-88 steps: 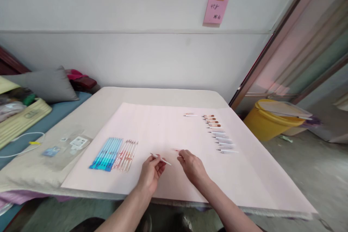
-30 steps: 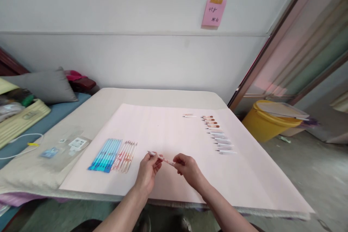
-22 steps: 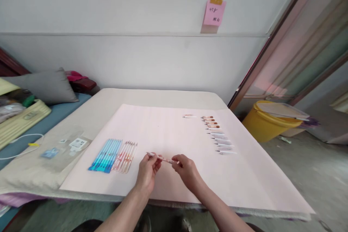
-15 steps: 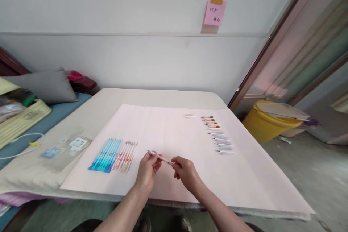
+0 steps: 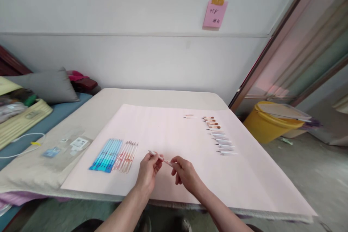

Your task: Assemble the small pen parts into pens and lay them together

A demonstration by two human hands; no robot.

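My left hand (image 5: 148, 172) and my right hand (image 5: 185, 174) both pinch one thin pink-and-white pen (image 5: 160, 158), held just above the pale pink sheet (image 5: 168, 130) near the table's front edge. The left fingers grip its left part, the right fingers its right end. To the left lie a row of blue pens (image 5: 106, 154) and a row of pink pens (image 5: 126, 156), side by side. At the far right a column of pen caps and tips (image 5: 219, 136) lies on the sheet, with one loose piece (image 5: 189, 116) beside its top.
A clear plastic bag with labels (image 5: 67, 145) lies on the beige table cover at the left. A grey cushion (image 5: 47, 85) and a blue mat are further left. A yellow bucket (image 5: 265, 119) stands on the floor at the right. A pink note (image 5: 214, 13) hangs on the wall.
Earlier my left hand held the pen alone while my right hand rested on a piece on the sheet. Both hands have since come together on the pen, and my right hand has slid slightly left.
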